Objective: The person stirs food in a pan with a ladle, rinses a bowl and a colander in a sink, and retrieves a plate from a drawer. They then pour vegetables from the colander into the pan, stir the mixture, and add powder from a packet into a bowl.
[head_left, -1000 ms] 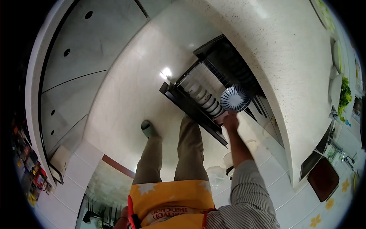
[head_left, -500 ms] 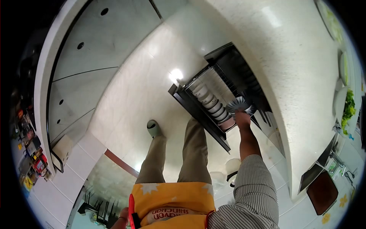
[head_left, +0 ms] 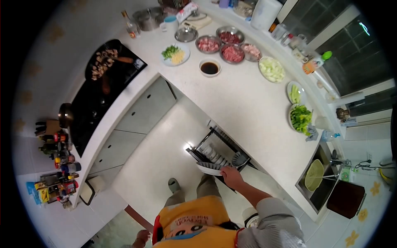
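your right hand (head_left: pixel 232 177) is closed on the near rim of a shallow white dish (head_left: pixel 209 168), fingers curled over the edge. the dish is held roughly level in the air, over the front edge of the pulled-out black wire dish drawer (head_left: pixel 205 148), which sits under the white speckled surface (head_left: pixel 248 107). in the drawer there's a row of white bowls (head_left: pixel 214 157) and a blue-and-white striped bowl (head_left: pixel 240 159), just beside your hand. your left hand (head_left: pixel 142 236) is low at the bottom edge of the frame beside the yellow apron (head_left: pixel 194 213); can't tell if it's open or closed. on the surface: a small white bowl of dark sauce (head_left: pixel 209 67), steel bowls of raw meat (head_left: pixel 233 53), a white bowl of chopped pale vegetable (head_left: pixel 271 69) and a plate of leafy greens (head_left: pixel 300 118).
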Tool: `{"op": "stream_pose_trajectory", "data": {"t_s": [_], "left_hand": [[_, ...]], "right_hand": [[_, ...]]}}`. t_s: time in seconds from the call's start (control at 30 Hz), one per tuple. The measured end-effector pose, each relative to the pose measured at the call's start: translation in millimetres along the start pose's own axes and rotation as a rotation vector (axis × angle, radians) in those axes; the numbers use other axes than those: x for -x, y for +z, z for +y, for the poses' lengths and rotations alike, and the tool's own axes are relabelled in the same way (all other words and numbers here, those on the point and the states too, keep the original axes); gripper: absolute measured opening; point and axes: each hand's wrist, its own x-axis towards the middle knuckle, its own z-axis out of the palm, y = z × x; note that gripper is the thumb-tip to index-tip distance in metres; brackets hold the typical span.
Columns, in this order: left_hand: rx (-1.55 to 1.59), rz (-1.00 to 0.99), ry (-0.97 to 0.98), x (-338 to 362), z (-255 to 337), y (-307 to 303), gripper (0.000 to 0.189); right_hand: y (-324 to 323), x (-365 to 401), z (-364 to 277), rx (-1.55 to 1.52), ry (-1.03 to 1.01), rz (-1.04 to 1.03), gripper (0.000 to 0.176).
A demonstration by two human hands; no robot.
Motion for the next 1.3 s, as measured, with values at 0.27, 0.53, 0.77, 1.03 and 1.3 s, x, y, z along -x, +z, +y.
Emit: {"op": "stream_pose_trajectory", "data": {"t_s": [0.27,0.53,0.77,1.03,1.3], "left_hand": [[0.132,0.322,-0.184,13.3,94.2,-1.2,0.018],[-0.06,0.13,-0.068,-11.8,137.6,62.2,0.025],[0.956,0.226,-0.614,-2.9,170.6,41.8,0.033],[0.712,0.2,-0.555,-3.8,144.0,39.7,0.027],[0.285,0.245,-0.463,-6.9,115.0,-7.3,0.044]], "right_hand": [[-220.0,-6.5,-93.5,0.01,-0.243,0.207,0.012],[-260.4,-87.9,-44.8,0.361,-0.398,0.319,0.01],[-233.7,-113.3,3.6,0.356,-0.345,0.494,0.01],[-196.0,-127.2,22.2,0.294,-0.273,0.455,0.011],[-173.1,-146.0,16.1,0.302,-0.159,0.362,0.016]]}}
